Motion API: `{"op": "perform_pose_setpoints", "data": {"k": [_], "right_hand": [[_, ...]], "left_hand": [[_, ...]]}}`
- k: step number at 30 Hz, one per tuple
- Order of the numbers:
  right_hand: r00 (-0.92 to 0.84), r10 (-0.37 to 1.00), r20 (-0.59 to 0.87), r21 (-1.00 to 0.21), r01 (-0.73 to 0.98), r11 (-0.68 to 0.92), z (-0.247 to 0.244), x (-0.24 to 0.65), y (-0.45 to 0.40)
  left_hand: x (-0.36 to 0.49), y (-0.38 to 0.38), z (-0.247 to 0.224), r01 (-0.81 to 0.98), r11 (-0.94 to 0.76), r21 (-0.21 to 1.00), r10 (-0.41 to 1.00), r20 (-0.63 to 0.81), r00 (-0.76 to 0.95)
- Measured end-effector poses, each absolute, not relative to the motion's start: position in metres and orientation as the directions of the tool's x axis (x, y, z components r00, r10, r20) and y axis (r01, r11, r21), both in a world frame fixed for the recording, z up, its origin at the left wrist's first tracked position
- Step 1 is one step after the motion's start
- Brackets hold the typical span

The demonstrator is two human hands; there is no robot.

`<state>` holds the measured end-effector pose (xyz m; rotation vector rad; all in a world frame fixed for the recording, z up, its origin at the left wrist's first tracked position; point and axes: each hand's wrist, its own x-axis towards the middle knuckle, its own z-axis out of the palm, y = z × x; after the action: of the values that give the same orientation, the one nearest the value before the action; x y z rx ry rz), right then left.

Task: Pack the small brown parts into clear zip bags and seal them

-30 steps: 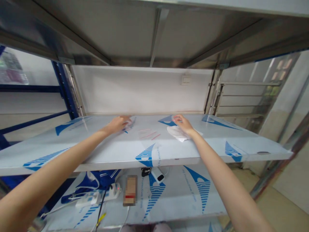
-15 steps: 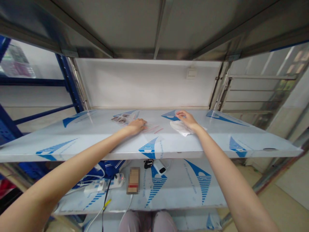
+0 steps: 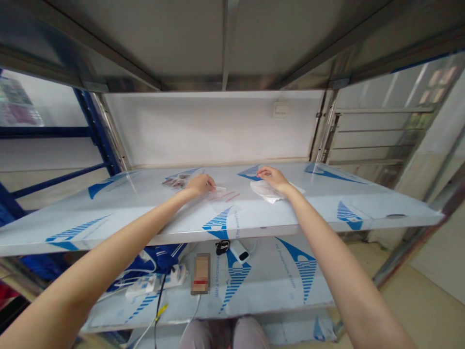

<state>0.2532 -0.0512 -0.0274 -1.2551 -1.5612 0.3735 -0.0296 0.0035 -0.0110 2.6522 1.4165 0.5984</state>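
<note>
My left hand (image 3: 199, 184) lies at the far middle of a steel shelf (image 3: 127, 213) covered in blue-printed protective film. Its fingertips pinch a thin white strip (image 3: 220, 188). Just left of those fingers is a clear plastic bag (image 3: 176, 182) with brownish contents, partly under the hand. Several thin red strips (image 3: 230, 196) lie to the right of the hand. My right hand (image 3: 274, 179) rests on a crumpled white cloth (image 3: 267, 192), which it partly hides.
A steel shelf underside runs overhead, with a white back panel (image 3: 214, 126) and a wall switch (image 3: 280, 110) behind. Upright posts stand on both sides. Below, a lower shelf (image 3: 279, 291) holds a power strip (image 3: 152, 286), cables, blue fabric (image 3: 163, 257) and a pixelated rectangular object (image 3: 200, 274).
Over the last second, my left hand has moved right off the plastic bag, uncovering it, and now sits beside it. My right hand stays on the cloth, and the view has tilted slightly.
</note>
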Motion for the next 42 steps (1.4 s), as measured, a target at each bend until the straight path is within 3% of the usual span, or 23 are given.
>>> {"op": "perform_pose_setpoints", "data": {"k": [5,10,14,21,26,30,35,42], "right_hand": [[0.096,0.857,0.507,-0.761,0.516,0.393,-0.027,0.253,-0.053],[0.058,0.863,0.501,-0.759,0.508,0.406,-0.026,0.249,-0.052],[0.070,0.800,0.596,-0.715,0.499,0.489,-0.019,0.245,-0.058],[0.069,0.792,0.607,-0.686,0.549,0.477,-0.015,0.242,-0.065],[0.166,0.765,0.623,-0.673,0.612,0.415,-0.020,0.250,-0.054],[0.146,0.753,0.642,-0.620,0.677,0.397,-0.022,0.255,-0.051],[0.098,0.772,0.628,-0.570,0.733,0.371,-0.021,0.252,-0.055],[0.121,0.681,0.722,-0.504,0.767,0.398,-0.016,0.247,-0.062]], "left_hand": [[-0.031,-0.003,-0.001,0.764,-0.570,0.303,0.804,0.396,0.443],[-0.024,-0.004,0.011,0.610,-0.599,0.519,0.778,0.558,0.289],[0.006,-0.005,0.010,0.522,-0.552,0.650,0.817,0.546,0.185],[0.070,-0.012,-0.007,0.432,-0.741,0.513,0.669,0.522,0.528],[0.072,-0.010,-0.017,0.491,-0.802,0.340,0.592,0.559,0.580],[0.065,-0.007,-0.019,0.474,-0.842,0.260,0.528,0.581,0.619],[0.065,-0.004,-0.015,0.412,-0.859,0.303,0.510,0.575,0.640],[0.065,-0.008,-0.014,0.283,-0.781,0.557,0.583,0.488,0.649]]}}
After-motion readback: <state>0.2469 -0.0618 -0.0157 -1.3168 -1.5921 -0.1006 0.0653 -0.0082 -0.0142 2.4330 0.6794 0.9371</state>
